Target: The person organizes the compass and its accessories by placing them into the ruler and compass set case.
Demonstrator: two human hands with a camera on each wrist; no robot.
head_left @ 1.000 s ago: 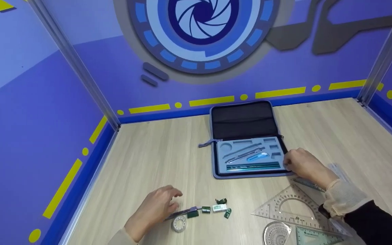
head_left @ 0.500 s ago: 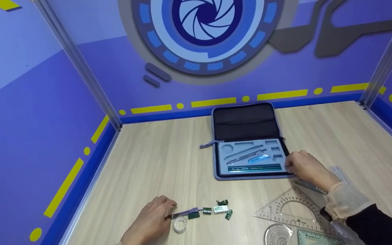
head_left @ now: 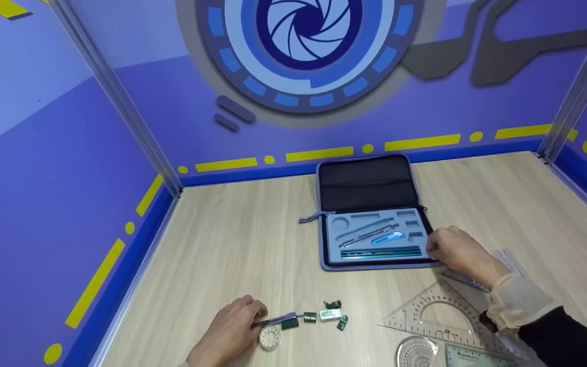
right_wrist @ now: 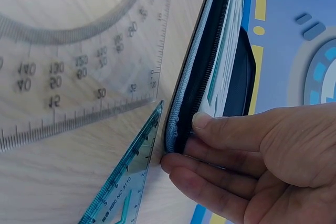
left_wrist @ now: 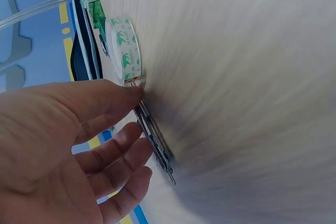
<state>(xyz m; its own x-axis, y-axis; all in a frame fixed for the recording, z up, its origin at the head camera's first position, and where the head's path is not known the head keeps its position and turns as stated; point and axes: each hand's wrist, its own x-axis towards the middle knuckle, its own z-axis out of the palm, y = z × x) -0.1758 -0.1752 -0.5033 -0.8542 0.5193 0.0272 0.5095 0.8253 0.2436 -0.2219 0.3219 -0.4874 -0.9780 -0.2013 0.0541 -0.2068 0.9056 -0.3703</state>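
Note:
My left hand (head_left: 230,326) is low on the table, thumb and index finger pinching a drawing compass (head_left: 281,319) that lies flat. Its dark legs and needle point show past the fingers in the left wrist view, where the other fingers are loosely bent. Against the compass sits a small roll of tape (left_wrist: 123,51). My right hand (head_left: 454,250) grips the near right corner of an open zip case (head_left: 370,186), thumb on the zip edge (right_wrist: 210,61). Inside, a grey foam tray (head_left: 331,250) bears pencils (head_left: 380,253), a mechanical pencil (head_left: 367,236) and a blue craft knife (head_left: 388,238); several recesses are bare.
Right of the compass lie a white eraser (head_left: 330,314), a green sharpener (head_left: 310,317) and other small green pieces. Clear set squares (head_left: 410,316), a protractor (head_left: 416,351) and a ruler lie at front right, partly under the right forearm. Printed walls (head_left: 222,142) enclose the table.
My left hand has come down from above the compass, and its fingers have closed on one end of it. The right hand stays at the case corner.

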